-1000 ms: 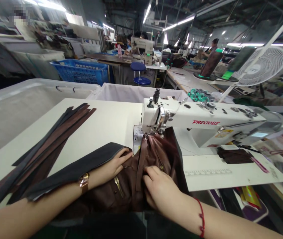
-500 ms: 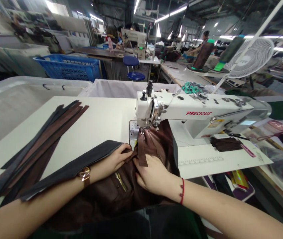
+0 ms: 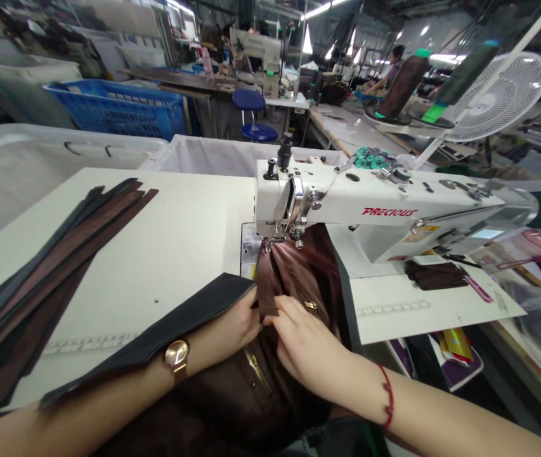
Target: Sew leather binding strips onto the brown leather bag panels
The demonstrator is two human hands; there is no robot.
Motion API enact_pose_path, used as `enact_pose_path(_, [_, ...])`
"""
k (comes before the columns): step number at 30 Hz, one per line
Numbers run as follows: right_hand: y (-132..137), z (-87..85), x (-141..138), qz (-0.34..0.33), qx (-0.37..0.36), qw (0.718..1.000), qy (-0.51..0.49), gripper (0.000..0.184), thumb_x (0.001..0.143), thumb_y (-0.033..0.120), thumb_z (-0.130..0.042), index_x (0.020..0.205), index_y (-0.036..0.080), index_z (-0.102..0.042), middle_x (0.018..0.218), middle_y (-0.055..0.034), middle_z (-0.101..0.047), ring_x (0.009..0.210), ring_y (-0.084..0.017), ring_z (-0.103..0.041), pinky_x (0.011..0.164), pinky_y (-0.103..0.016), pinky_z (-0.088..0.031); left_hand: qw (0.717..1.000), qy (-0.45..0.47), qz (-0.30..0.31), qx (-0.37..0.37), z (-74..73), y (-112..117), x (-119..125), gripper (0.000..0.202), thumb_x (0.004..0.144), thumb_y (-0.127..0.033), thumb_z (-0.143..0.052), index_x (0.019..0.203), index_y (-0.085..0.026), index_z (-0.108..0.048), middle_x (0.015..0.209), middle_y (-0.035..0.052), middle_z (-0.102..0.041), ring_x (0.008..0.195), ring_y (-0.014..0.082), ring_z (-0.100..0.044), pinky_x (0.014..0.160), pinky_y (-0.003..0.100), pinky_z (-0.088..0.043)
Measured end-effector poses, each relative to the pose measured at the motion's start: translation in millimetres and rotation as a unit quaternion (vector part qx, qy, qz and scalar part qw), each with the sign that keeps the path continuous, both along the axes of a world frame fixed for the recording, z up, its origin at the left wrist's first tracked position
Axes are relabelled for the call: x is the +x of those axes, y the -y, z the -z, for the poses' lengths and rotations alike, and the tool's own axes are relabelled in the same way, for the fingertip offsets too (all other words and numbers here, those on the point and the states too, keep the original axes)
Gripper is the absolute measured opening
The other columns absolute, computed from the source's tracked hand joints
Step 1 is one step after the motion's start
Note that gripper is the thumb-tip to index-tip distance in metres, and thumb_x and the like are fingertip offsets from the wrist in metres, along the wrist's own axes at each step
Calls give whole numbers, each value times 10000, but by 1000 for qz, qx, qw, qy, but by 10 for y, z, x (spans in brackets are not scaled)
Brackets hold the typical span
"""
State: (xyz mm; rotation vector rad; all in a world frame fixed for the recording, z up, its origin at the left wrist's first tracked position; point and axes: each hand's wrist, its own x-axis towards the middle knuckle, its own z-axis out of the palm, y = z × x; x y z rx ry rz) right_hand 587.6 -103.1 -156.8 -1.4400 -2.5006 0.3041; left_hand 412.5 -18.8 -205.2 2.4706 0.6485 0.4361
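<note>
Brown garment piece [image 3: 225, 393] lies partly under white sewing machine [image 3: 337, 200]; right hand [image 3: 308, 346] fingers pinch brown strip [image 3: 266, 285] near lower end; left hand [image 3: 232, 325] beside strip, fingers partly hidden, cannot tell grip.

Slanted red capitals [image 3: 390, 212] spelling "PRECIOUS" stood on the long, glossy white sewing machine [image 3: 346, 202], right of centre in the frame; print on its yellow rectangular sticker [image 3: 421, 234] was illegible.
</note>
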Motion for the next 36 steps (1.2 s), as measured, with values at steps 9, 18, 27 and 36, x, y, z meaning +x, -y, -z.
enact_pose_path(9, [-181,191,159,70,-48,995,-52,542,790,123,-555,1324,84,-465,1436,-172,-396,1334,-271,-357,1118,-435,-339,999,16,23,-32,21,-49,-210,393,931,-93,-422,1269,-237,-562,1380,77,-478,1248,191,-490,1109,366,-404])
enact_pose_path(18, [-255,277,75,27,12,999,15,216,906,139,-576,1114,124,-629,1050,-123,-651,1053,-239,-569,983,-421,-450,990,41,115,-76,-59,-259,-257,407,978,-135,-379,1349,-253,-499,1379,73,-524,1297,181,-456,1125,358,-373])
enact_pose_path(27, [-291,339,140,50,22,992,-115,138,949,167,-491,995,148,-620,978,-83,-679,901,-200,-615,827,-310,-485,984,25,-19,-177,-202,-345,-96,254,951,-240,-414,958,-162,-655,925,47,-676,918,185,-623,861,295,-495])
enact_pose_path(36, [-566,68,211,103,-88,966,-219,145,922,145,-538,796,185,-596,766,3,-630,698,-133,-564,629,-229,-384,952,71,-36,-296,-411,-466,13,262,788,-175,-570,1019,-161,-694,1014,24,-727,948,192,-653,908,309,-491])
